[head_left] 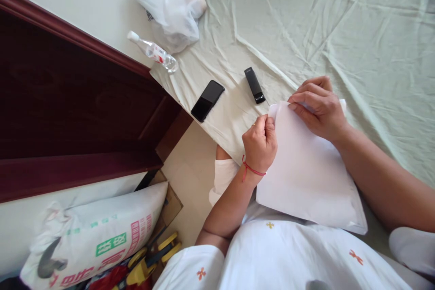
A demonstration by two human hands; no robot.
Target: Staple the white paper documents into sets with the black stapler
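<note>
A white pillowcase or flat white cloth (306, 176) lies on the pale green bed sheet (356, 31) in front of me. My left hand (260, 142), with a red string on the wrist, is closed and pinches the cloth's left edge near its top corner. My right hand (317, 106) rests on the top edge with fingers curled, pressing and gripping the cloth there.
A black phone (207, 100) and a small black device (254, 84) lie on the sheet by the bed's edge. A water bottle (154, 51) and a plastic bag (170, 7) sit further back. A dark wooden headboard (68, 99) and a printed sack (98, 235) stand at left.
</note>
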